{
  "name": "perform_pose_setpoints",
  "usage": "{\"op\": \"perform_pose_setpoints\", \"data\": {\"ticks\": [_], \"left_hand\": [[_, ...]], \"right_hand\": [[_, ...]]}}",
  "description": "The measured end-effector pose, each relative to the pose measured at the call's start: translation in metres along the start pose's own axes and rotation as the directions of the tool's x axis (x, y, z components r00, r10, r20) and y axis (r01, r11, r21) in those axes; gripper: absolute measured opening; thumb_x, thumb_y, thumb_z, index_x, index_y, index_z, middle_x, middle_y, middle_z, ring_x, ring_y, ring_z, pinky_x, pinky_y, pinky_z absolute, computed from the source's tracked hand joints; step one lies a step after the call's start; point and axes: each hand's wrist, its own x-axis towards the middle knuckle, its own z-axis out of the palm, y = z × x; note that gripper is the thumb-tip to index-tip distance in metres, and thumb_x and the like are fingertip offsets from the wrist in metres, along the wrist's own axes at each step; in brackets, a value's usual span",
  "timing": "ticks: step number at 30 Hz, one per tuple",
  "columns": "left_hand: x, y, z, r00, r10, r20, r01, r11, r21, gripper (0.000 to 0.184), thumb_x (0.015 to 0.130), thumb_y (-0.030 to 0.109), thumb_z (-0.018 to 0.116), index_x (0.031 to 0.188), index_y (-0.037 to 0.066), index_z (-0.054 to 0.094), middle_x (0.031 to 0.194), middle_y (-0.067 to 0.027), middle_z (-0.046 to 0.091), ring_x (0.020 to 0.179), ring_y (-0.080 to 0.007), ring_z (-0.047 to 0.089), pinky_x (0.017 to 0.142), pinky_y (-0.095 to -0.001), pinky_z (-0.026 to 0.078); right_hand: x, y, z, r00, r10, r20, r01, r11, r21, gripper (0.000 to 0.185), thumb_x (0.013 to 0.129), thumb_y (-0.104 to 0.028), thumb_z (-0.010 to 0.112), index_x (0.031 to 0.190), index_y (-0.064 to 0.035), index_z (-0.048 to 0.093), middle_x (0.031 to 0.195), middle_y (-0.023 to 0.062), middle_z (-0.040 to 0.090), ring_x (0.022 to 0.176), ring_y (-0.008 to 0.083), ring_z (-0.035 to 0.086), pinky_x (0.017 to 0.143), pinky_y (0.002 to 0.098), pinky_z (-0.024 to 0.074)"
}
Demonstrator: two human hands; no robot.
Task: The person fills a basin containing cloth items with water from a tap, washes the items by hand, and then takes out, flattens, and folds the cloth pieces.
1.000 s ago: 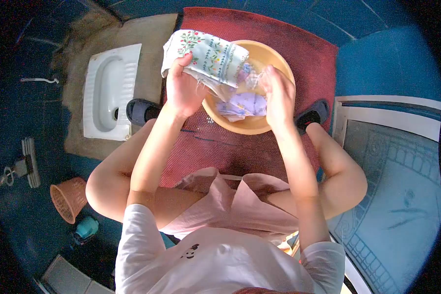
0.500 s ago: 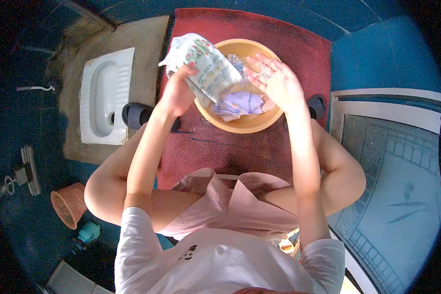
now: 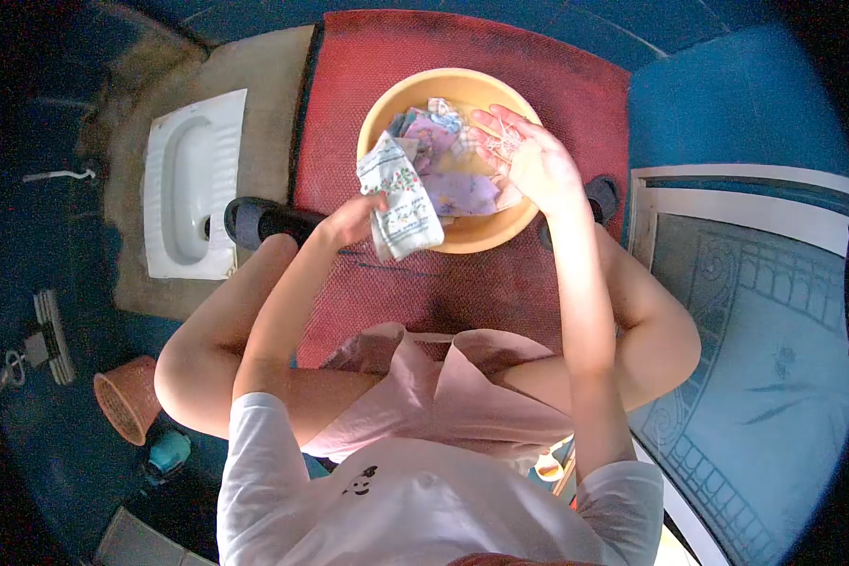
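Note:
A white cloth point(image 3: 404, 203) with red and green flower print hangs folded over the near left rim of the yellow basin point(image 3: 489, 243). My left hand point(image 3: 351, 221) is closed on its left edge. My right hand point(image 3: 538, 165) is held palm up above the right side of the basin, fingers stretched out. White, thread-like bits point(image 3: 506, 143) lie on that palm and fingers; what they are I cannot make out. Inside the basin are a purple cloth point(image 3: 462, 193) and other crumpled pale, pink and blue cloths point(image 3: 434, 132).
The basin stands on a red mat point(image 3: 349, 94). To the left is a white squat toilet point(image 3: 193, 184), with a dark slipper point(image 3: 245, 223) beside it. An orange basket point(image 3: 127, 401) sits lower left. A glazed door point(image 3: 755, 358) is on the right.
My left hand has lowered the flower-print cloth toward me, from above the basin's upper left to its near left rim. More cloths in the basin show. My right hand has barely moved.

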Motion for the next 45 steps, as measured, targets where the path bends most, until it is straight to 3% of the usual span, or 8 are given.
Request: {"op": "perform_pose_setpoints", "data": {"ticks": [13,17,20,24,29,31,34,45], "left_hand": [[-0.018,-0.018,-0.051,0.980,-0.172,-0.100,0.198,0.877,0.437,0.048,0.073,0.026,0.057,0.109,-0.004,0.046,0.095,-0.0107,0.058,0.082,-0.0204,0.057,0.072,-0.0300,0.046],[-0.009,-0.018,-0.091,0.927,0.340,-0.159,0.158,0.028,0.987,0.035,0.074,0.021,0.055,0.101,-0.001,0.049,0.079,-0.0188,0.059,0.077,-0.0312,0.057,0.069,-0.0370,0.045],[-0.028,-0.006,-0.044,0.723,0.683,-0.102,0.286,-0.161,0.944,0.029,0.074,0.021,0.054,0.094,0.000,0.050,0.081,-0.0212,0.056,0.079,-0.0338,0.055,0.070,-0.0389,0.044],[-0.069,0.053,0.067,0.406,0.905,0.124,-0.340,0.023,0.940,0.042,0.073,0.030,0.055,0.102,0.001,0.049,0.092,-0.0191,0.054,0.088,-0.0324,0.052,0.077,-0.0367,0.041],[-0.111,0.056,0.144,0.769,0.618,0.160,-0.126,-0.099,0.987,0.057,0.065,0.033,0.066,0.104,-0.005,0.049,0.092,-0.0191,0.057,0.075,-0.0175,0.059,0.064,-0.0268,0.046],[-0.108,0.042,0.150,0.697,0.695,0.176,-0.247,0.002,0.969,0.056,0.063,0.029,0.068,0.103,-0.006,0.050,0.085,-0.0182,0.059,0.068,-0.0159,0.059,0.060,-0.0257,0.046],[-0.127,0.045,0.175,0.683,0.721,0.116,-0.287,0.119,0.951,0.047,0.062,0.021,0.070,0.097,-0.006,0.053,0.075,-0.0164,0.061,0.063,-0.0137,0.059,0.056,-0.0248,0.046],[-0.176,0.066,0.223,0.609,0.774,0.173,-0.336,0.055,0.940,0.011,0.068,0.008,0.062,0.077,0.000,0.063,0.072,-0.0089,0.062,0.067,-0.0101,0.057,0.062,-0.0239,0.044]], "right_hand": [[0.000,0.021,0.014,0.998,0.016,-0.058,-0.018,0.999,-0.031,0.038,0.085,-0.021,0.039,0.115,0.0003,0.039,0.117,0.0172,0.043,0.102,0.0282,0.048,0.088,0.0370,0.0393],[-0.005,0.025,0.020,0.995,0.063,0.073,-0.067,0.996,0.053,0.046,0.085,-0.032,0.038,0.122,-0.0055,0.032,0.123,0.0161,0.037,0.106,0.0349,0.043,0.089,0.0412,0.0372],[-0.011,0.036,0.027,0.986,0.104,0.129,-0.122,0.982,0.143,0.050,0.085,-0.041,0.033,0.125,-0.0115,0.028,0.127,0.0148,0.032,0.106,0.0398,0.041,0.090,0.0463,0.0343],[-0.021,0.051,0.055,0.975,0.123,0.185,-0.158,0.969,0.189,0.055,0.084,-0.050,0.026,0.128,-0.0179,0.023,0.130,0.0121,0.026,0.106,0.0432,0.040,0.090,0.0513,0.0305],[-0.048,0.063,0.087,0.970,0.064,0.234,-0.083,0.994,0.071,0.061,0.082,-0.055,0.026,0.130,-0.0180,0.020,0.132,0.0063,0.024,0.116,0.0312,0.032,0.092,0.0511,0.0274],[-0.059,0.069,0.097,0.980,-0.072,0.188,0.154,0.867,-0.474,0.062,0.082,-0.054,0.025,0.131,-0.0164,0.019,0.135,0.0026,0.019,0.123,0.0228,0.020,0.095,0.0488,0.0225],[-0.074,0.064,0.113,0.964,-0.080,0.252,0.085,0.996,-0.008,0.061,0.084,-0.050,0.028,0.131,-0.0131,0.016,0.138,0.0004,0.009,0.123,0.0199,0.017,0.097,0.0435,0.0200],[-0.121,0.020,0.114,0.992,-0.128,-0.003,0.119,0.926,-0.359,0.037,0.084,-0.030,0.040,0.110,-0.0045,0.046,0.104,0.0080,0.055,0.089,0.0151,0.054,0.078,0.0270,0.0401]]}}
